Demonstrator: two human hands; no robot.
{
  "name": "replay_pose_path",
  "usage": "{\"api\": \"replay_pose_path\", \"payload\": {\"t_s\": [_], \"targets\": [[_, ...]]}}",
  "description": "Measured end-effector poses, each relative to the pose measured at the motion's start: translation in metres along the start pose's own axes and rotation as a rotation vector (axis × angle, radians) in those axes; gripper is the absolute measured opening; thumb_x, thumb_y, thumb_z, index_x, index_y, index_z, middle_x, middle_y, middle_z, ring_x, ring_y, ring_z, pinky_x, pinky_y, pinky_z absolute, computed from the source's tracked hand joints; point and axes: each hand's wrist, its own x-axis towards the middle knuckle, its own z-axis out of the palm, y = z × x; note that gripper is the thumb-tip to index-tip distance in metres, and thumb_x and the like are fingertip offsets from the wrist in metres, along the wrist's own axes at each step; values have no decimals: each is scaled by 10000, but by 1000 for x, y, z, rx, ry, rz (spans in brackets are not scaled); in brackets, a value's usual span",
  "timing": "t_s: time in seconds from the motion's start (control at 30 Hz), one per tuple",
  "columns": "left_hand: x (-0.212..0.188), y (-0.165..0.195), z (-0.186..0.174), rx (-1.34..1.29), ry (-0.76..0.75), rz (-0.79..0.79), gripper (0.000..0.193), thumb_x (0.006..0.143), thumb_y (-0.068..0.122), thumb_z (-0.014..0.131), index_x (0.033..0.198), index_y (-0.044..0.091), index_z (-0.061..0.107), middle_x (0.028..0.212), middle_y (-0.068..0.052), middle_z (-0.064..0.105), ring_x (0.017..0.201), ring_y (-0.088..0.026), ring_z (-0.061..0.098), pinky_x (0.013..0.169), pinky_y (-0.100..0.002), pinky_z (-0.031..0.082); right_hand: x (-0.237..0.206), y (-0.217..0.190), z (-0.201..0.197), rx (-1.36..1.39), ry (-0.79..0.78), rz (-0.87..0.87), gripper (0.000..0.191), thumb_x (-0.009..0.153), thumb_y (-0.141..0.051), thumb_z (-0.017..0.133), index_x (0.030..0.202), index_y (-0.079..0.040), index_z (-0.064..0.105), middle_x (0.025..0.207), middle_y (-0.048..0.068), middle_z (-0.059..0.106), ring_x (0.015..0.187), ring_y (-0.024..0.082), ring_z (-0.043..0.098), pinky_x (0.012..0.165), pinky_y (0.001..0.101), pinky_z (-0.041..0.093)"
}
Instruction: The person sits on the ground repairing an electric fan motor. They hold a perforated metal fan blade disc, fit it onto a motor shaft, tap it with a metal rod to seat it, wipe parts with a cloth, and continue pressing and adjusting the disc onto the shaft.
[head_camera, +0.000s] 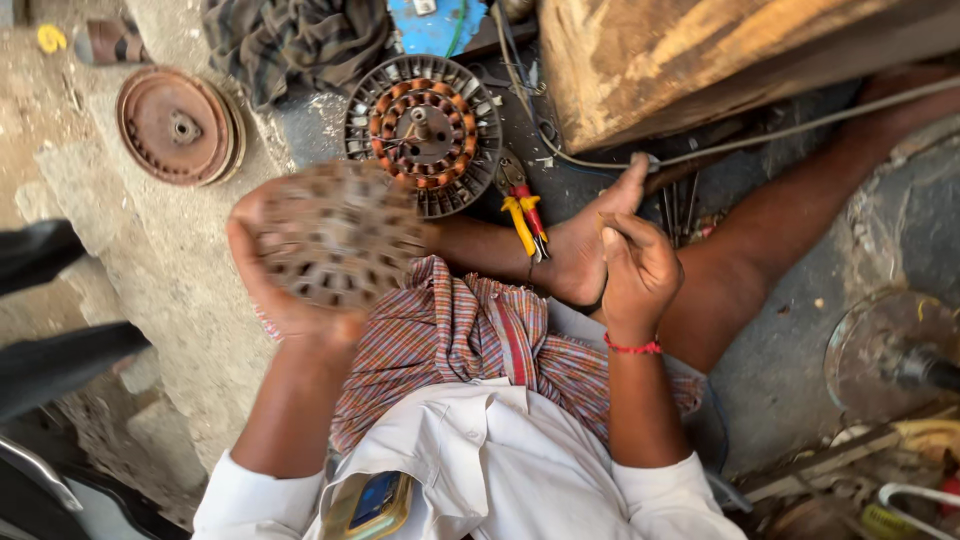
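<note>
Disc: round perforated brown metal cover (338, 238), blurred, sat cupped in the left hand (290, 300) above the checked cloth lap (450, 340).
Right hand (635, 268): fingers curled shut; whether they pinched anything could not be told.
Ground: rough grey concrete (170, 270).
Beyond: yellow-and-red-handled pliers (525, 215), copper-wound round motor stator (425, 130), rusty round plate (178, 125), worn wooden block (700, 55).

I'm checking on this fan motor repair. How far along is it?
Done: the motor is open, its copper-wound core lying bare on the ground. In hand: the left hand holds a round slotted cover; the right hand pinches something too small to tell. Left: core and rusty disc lie apart, unassembled; pliers lie unused.
</note>
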Motion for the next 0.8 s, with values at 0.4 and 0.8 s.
{"api": "replay_pose_path", "payload": {"t_s": [0.4,0.8], "targets": [[43,17,-41,-102,-247,269,721,915,613,611,1449,133,552,1424,-91,600,1330,-319,602,1207,-593,489,-8,33,-19,48,36,134,166,1005,47,679,1171,49,684,1116,92,731,949,96,668,814,221,534],[36,-15,-57,-29,-256,-4,722,854,624,629,1365,115,589,1351,-127,630,1302,-355,589,1134,-604,494,-14,62,-35,459,100,356,233,937,81,645,1154,2,677,961,76,710,757,132,660,598,228,507]]}}
